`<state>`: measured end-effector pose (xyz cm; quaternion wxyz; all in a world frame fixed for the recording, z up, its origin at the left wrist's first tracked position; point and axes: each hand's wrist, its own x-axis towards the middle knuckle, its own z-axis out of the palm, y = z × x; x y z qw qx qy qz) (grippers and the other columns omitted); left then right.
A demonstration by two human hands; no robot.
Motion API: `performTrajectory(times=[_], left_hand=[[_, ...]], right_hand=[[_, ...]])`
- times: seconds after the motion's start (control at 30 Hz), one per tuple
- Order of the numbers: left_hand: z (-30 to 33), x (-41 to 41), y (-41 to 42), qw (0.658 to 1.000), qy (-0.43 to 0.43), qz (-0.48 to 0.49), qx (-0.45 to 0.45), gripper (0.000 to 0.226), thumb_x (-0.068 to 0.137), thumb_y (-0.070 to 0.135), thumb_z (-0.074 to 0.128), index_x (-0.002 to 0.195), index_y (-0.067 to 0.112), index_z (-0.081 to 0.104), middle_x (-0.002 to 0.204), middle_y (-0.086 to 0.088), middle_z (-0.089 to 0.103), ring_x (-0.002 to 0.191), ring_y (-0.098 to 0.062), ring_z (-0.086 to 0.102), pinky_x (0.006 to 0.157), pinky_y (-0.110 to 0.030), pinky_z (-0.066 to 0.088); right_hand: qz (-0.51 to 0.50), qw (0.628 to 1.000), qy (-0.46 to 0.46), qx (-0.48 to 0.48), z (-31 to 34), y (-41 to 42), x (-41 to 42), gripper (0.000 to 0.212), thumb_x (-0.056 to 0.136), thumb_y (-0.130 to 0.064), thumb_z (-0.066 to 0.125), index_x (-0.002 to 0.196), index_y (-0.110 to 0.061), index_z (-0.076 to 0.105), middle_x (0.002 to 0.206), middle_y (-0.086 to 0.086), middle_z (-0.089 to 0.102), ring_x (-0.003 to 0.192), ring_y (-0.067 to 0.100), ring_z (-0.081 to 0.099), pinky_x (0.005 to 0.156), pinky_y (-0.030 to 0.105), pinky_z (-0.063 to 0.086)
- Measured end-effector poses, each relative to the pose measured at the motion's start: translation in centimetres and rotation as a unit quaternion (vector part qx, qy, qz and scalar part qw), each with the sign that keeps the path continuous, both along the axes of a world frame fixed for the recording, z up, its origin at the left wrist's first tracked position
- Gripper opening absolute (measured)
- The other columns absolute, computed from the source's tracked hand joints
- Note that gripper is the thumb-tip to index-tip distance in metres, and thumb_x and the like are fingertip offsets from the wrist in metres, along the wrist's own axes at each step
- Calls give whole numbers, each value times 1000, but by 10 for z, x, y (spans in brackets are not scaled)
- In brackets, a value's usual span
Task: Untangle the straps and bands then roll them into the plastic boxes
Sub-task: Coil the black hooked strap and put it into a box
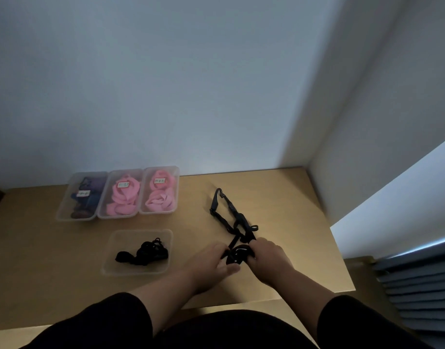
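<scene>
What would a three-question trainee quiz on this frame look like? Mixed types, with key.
1. True or false: the left hand and the right hand both grip the black strap.
2. How many plastic boxes stand in the back row? A) two B) three C) four
3. Fill in: the near box, standing apart from the row, holds a bundle of ____ colour.

Key:
1. True. Both hands grip the strap's near end, which is partly rolled; the rest trails away across the table.
2. B. One box holds dark bands, two hold pink ones.
3. Black.
</scene>
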<state>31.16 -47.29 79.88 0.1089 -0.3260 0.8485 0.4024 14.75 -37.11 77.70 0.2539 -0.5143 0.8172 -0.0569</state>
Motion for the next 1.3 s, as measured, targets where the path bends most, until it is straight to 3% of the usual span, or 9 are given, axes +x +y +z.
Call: performTrajectory(times=[0.23,0.4,0.47,0.57,0.7,0.87,1.0,1.17,1.3], left_hand=[[33,-4,-11,985,124,121,4,13,91,40,63,97,28,61,91,8,63,83,-10,57,74,-30,48],[84,-21,-30,947,247,194,68,13,84,32,71,88,22,63,83,1,66,73,-5,59,72,-30,51],[104,-29,-37,935,284,200,74,26,78,40,70,92,19,62,92,-9,67,83,-19,64,82,-46,54],[132,-41,-47,925,321,193,64,17,80,39,68,92,32,59,96,-6,69,92,-22,67,86,-45,55],[169,-49,-56,901,384,189,62,16,73,47,64,88,44,58,103,-3,73,103,-28,68,96,-57,51],[208,-49,-52,868,442,204,102,14,95,9,60,96,23,59,100,-8,74,81,-29,69,84,-52,57],[213,-45,-54,864,436,223,112,25,92,-1,57,103,21,59,102,-11,68,58,-21,54,47,-30,36],[199,-39,-55,918,344,186,66,28,86,11,65,103,32,60,111,6,64,55,-16,53,56,-32,41],[187,-42,-50,925,332,163,83,32,78,31,71,108,38,61,106,8,69,83,-18,67,80,-37,54]], right_hand=[[-10,999,-24,-33,31,-12,-6,27,91,-54,53,94,-30,64,81,-8,64,73,12,60,71,36,52],[-5,992,-6,-128,67,-27,-18,24,94,-48,54,100,-31,70,93,-11,57,93,15,50,81,36,45],[-33,977,-57,-201,84,-31,-20,21,93,-44,54,97,-31,70,94,-16,59,94,10,51,83,33,42],[-105,931,-245,-248,118,-35,-17,9,100,-22,56,99,-20,65,80,-14,66,72,-2,60,67,17,47],[-129,889,-319,-302,139,-39,-21,7,96,-22,63,103,-21,62,92,3,71,81,13,67,77,35,55],[-116,862,-381,-313,148,-37,-21,9,98,-16,62,105,-20,66,94,3,72,85,14,67,77,28,51],[-224,805,-419,-356,154,-32,-23,10,101,-16,57,98,-10,65,73,11,66,69,24,61,70,36,48],[-284,737,-428,-440,185,-30,-35,14,103,-16,54,95,-8,64,65,7,47,58,19,46,56,32,49],[-272,705,-502,-421,214,-32,-36,18,103,-19,51,94,-7,61,60,8,48,52,22,41,47,28,34]])
